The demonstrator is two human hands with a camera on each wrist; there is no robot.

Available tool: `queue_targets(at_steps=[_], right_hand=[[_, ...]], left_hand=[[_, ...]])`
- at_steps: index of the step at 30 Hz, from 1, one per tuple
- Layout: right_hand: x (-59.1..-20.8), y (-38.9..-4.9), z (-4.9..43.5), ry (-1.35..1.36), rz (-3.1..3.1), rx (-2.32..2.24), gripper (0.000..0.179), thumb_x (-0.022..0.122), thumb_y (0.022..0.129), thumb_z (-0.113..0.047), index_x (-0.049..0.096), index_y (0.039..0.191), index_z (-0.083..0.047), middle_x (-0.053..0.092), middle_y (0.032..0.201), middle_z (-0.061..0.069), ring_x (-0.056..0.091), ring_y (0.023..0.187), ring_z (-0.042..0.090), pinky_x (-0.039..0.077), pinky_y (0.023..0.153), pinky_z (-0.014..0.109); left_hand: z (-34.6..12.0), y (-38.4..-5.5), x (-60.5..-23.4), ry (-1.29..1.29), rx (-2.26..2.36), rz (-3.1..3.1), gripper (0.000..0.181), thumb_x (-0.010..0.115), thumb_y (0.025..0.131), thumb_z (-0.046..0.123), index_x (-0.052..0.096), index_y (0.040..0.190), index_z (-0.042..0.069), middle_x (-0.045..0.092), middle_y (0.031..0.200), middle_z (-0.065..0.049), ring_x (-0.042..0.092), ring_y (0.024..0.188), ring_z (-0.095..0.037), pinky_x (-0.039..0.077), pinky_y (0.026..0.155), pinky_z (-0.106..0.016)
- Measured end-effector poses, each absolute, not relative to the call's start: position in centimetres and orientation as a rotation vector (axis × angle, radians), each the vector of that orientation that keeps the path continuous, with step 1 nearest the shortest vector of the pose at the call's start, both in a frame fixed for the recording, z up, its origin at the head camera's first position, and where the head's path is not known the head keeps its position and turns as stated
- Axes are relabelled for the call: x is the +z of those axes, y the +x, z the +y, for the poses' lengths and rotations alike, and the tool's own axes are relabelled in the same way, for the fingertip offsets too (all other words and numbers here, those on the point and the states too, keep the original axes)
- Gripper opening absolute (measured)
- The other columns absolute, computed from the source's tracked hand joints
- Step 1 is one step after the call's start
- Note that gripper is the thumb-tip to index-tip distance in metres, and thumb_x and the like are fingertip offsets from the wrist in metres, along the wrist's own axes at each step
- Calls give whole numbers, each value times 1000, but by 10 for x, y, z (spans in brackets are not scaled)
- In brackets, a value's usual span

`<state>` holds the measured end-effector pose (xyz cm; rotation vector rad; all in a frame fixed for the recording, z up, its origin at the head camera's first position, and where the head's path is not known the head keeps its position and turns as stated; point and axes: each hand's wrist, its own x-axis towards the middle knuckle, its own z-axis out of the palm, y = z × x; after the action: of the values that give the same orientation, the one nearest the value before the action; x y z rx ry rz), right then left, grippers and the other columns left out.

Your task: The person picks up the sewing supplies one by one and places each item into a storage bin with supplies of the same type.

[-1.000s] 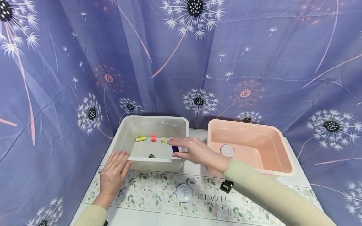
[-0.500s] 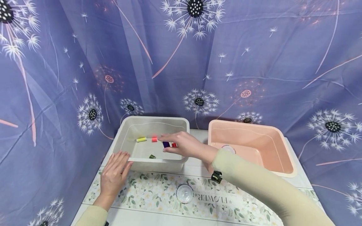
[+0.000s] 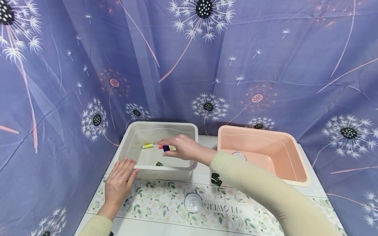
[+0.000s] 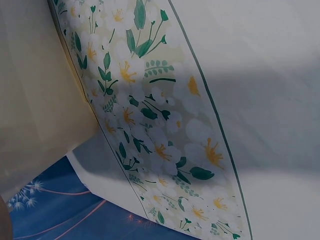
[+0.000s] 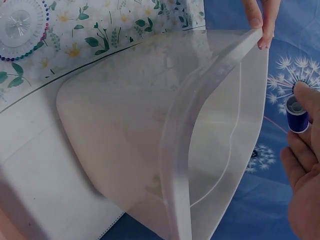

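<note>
My right hand (image 3: 183, 147) pinches a dark purple-blue thread spool (image 3: 166, 148) between thumb and fingers, low over the inside of a pale grey bin (image 3: 165, 168). The right wrist view shows the spool (image 5: 298, 115) with its hollow white end up, at the fingertips. In the bin lie a yellow spool (image 3: 148, 146), a red spool (image 3: 160, 147) partly behind the fingers, and a dark green spool (image 3: 159, 164). A pale spool (image 3: 172, 148) shows just beside the held one. My left hand (image 3: 118, 178) rests on the bin's near left corner, fingers extended along the rim.
A pink bin (image 3: 295, 157) stands to the right, with a wheel of pins (image 3: 239, 155) inside, partly covered by my sleeve. Another pin wheel (image 3: 193, 202) lies on the flowered table cover (image 3: 153, 200). A purple dandelion curtain (image 3: 177, 98) closes off the back and sides.
My right hand has moved left across the grey bin with the purple-blue spool, to near the red spool. A second red spool seen beside it earlier is now hidden. My left hand has stayed put.
</note>
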<state>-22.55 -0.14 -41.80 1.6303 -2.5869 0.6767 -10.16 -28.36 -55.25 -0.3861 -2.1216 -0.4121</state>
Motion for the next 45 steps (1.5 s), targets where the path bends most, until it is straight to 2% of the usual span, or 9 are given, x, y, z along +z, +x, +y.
queue_targets(at_steps=[4,8,11,13,16,24,28,33,45], right_hand=[[-421,-230,-10,1640,-2594,677,48,75,103,-29,67,146,-11,66,146,11,77,84,24,63,98,39],[-424,-233,-17,1638,-2597,684,47,76,102,-29,68,144,-9,67,145,13,78,88,24,63,100,37],[-425,-235,-21,1623,-2613,701,47,76,102,-29,68,143,-9,67,145,12,77,80,20,62,102,37],[-426,-237,-23,1608,-2632,711,46,76,103,-29,68,143,-10,67,144,11,70,66,18,63,98,35],[-428,-240,-27,1587,-2655,714,45,75,103,-28,68,144,-10,68,144,10,63,60,16,63,94,32],[-436,-254,-34,1562,-2734,629,47,73,105,-31,66,147,-11,70,142,7,73,81,20,61,98,33],[-438,-259,-37,1539,-2789,596,48,72,105,-32,65,148,-12,76,133,7,68,78,15,60,86,28],[-440,-265,-42,1514,-2871,572,49,71,106,-33,62,151,-14,77,129,7,50,62,10,47,67,25],[-453,-277,-53,1499,-2926,551,47,72,105,-31,64,149,-14,73,138,5,68,88,13,56,88,32]], left_hand=[[-284,-102,-553,-384,-410,-2125,49,56,111,45,77,127,4,77,124,-18,72,118,-42,47,120,-53],[-284,-102,-554,-379,-402,-2129,52,53,112,48,77,126,4,77,123,-18,72,118,-42,48,119,-53],[-284,-101,-554,-383,-405,-2128,50,55,111,46,77,127,4,77,124,-18,72,119,-42,48,118,-54],[-284,-101,-554,-384,-407,-2127,49,56,110,45,77,127,4,77,124,-18,72,118,-42,49,118,-55],[-284,-102,-554,-384,-407,-2125,50,56,111,45,77,127,4,77,124,-17,72,118,-42,50,116,-56],[-285,-103,-555,-380,-400,-2125,54,52,112,48,78,126,4,77,124,-17,73,118,-41,50,116,-56],[-285,-103,-554,-386,-401,-2123,53,53,112,47,78,126,3,77,123,-18,72,118,-41,50,116,-55],[-285,-103,-553,-390,-399,-2121,53,52,112,47,78,126,3,78,123,-18,73,118,-42,50,116,-55],[-285,-103,-552,-390,-383,-2120,54,50,113,48,78,124,3,78,121,-18,73,117,-41,52,113,-57]])
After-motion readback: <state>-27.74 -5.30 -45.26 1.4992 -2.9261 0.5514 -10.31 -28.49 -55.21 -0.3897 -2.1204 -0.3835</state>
